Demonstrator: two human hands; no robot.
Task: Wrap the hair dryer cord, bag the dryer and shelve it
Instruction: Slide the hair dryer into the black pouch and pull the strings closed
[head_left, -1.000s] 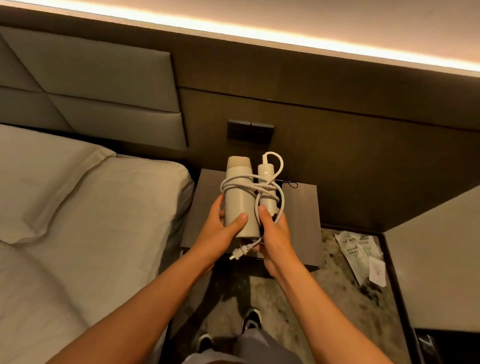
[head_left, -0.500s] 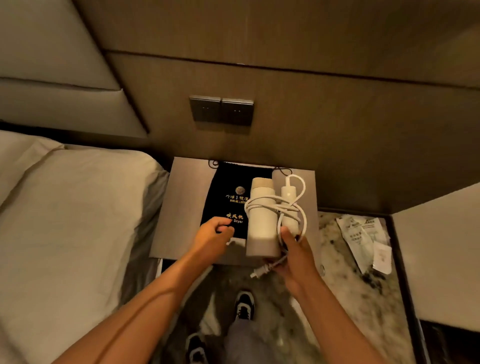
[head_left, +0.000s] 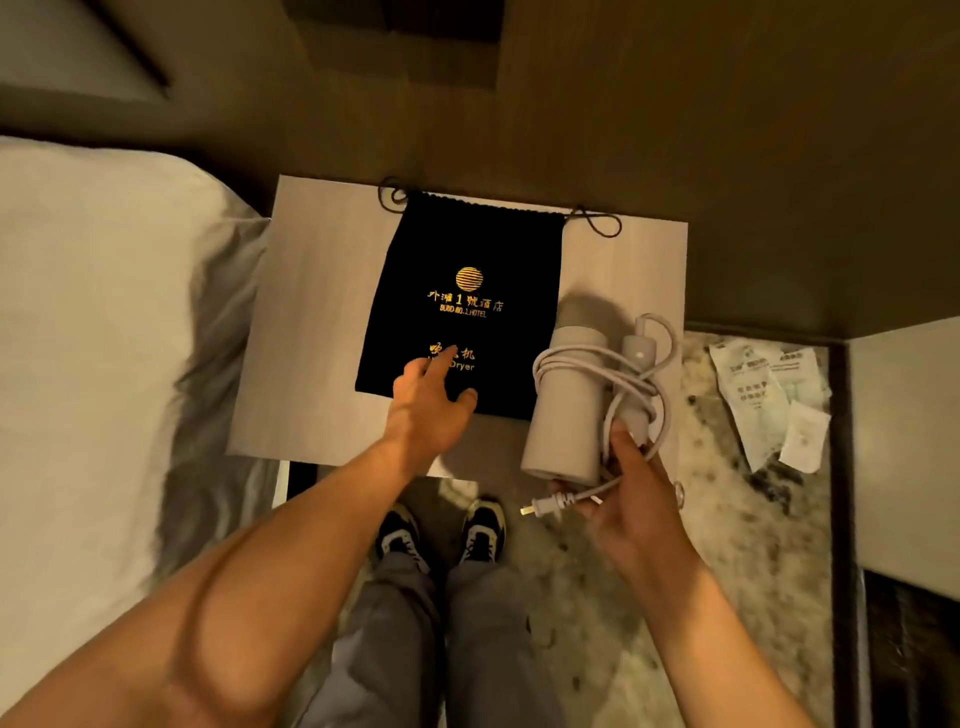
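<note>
A white folded hair dryer (head_left: 571, 395) has its cord (head_left: 613, 374) looped around the body and handle. My right hand (head_left: 631, 488) grips it from below, over the right front part of the nightstand (head_left: 317, 322). The plug (head_left: 543, 508) sticks out to the left under the dryer. A black drawstring bag (head_left: 467, 260) with gold lettering lies flat on the nightstand, its mouth at the far side. My left hand (head_left: 431, 405) hovers over the bag's near edge with fingers spread, holding nothing.
A bed with white linen (head_left: 104, 338) borders the nightstand on the left. A wood-panelled wall (head_left: 675, 130) rises behind. Paper sachets (head_left: 769, 400) lie on the marble floor at the right, beside a pale cabinet (head_left: 909, 441). My shoes (head_left: 441, 530) stand below the nightstand's front edge.
My left hand has let go of the dryer and moved onto the bag, opening its fingers. The right hand alone now carries the dryer, lowered to the right. The view has tilted down.
</note>
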